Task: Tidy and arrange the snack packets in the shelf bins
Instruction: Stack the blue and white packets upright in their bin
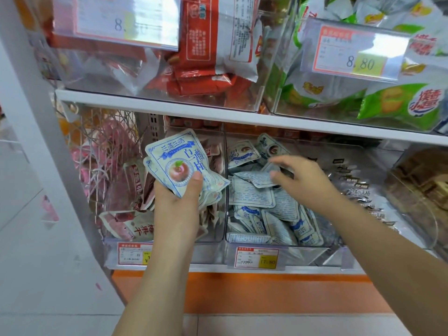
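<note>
At middle bin [315,251], 3 o'clock of left hand [178,192] gripping packet stack [174,156]: right hand [299,177] pinches one packet [259,180]. Risk: fanned stack likely slips, spills.

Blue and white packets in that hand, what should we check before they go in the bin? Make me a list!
1. Firm grip: ok; the left hand holds the stack of blue-and-white packets with its thumb across the front.
2. Whole stack facing one way: cannot tell; only the top packet's front shows.
3. Stack at its matching bin: not ok; it is in front of the left bin, which holds red-brown packets.
4. Tidy landing spot: not ok; the loose packets in the middle bin lie jumbled, many back-side up.
5. Whether the right hand grips a packet there: cannot tell.
</note>
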A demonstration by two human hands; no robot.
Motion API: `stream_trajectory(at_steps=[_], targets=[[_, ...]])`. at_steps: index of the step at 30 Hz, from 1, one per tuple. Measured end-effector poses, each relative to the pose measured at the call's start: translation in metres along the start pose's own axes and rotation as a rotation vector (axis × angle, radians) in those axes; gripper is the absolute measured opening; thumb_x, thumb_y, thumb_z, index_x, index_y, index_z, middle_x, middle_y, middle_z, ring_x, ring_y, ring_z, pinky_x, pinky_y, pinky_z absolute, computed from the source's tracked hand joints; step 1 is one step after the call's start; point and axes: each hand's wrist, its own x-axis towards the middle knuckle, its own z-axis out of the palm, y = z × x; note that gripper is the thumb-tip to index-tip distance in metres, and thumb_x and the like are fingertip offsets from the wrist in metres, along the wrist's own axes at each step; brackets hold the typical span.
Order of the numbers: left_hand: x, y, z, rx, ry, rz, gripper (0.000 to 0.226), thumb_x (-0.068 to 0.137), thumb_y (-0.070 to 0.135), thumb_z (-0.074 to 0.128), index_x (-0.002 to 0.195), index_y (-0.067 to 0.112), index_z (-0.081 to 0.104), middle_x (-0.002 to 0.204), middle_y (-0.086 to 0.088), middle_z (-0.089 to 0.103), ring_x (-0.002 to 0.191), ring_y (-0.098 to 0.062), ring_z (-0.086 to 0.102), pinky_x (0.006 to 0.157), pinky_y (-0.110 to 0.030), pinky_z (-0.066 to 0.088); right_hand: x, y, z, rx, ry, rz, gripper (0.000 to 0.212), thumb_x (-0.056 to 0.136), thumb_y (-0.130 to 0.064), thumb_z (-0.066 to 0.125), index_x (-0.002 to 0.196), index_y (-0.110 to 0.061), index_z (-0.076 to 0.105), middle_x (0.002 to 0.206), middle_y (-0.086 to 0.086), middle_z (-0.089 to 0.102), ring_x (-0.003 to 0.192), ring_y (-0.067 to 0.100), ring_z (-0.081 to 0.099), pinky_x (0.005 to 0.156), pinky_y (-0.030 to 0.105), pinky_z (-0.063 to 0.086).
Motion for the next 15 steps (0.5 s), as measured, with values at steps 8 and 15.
stream_trajectory(at_steps=[8,15], targets=[[-0.010,0.001,0.001,0.015,-0.006,0.016,0.041,0.091,0.027,0.061,0.131,0.030,0.048,0.117,0.015,0.065,0.106,-0.006,0.063,0.098,-0.041,0.048,-0.049,-0.022,0.032,0.000,-0.534,-0.065,0.020,0.091,-0.032,0.060,0.103,-0.020,0.071,0.092,-0.010,0.068,0.077,0.002,0.059,0.073,0.019,0.049],[-0.012,0.006,-0.001,0.046,0.029,0.035,0.042,0.091,0.027,0.060,0.131,0.027,0.046,0.115,0.015,0.064,0.106,-0.005,0.062,0.097,-0.036,0.048,-0.049,-0.004,0.000,0.229,0.136,0.113,0.023,0.096,-0.024,0.051,0.076,-0.017,0.059,0.063,-0.012,0.056,0.055,-0.004,0.052,0.053,0.010,0.037]])
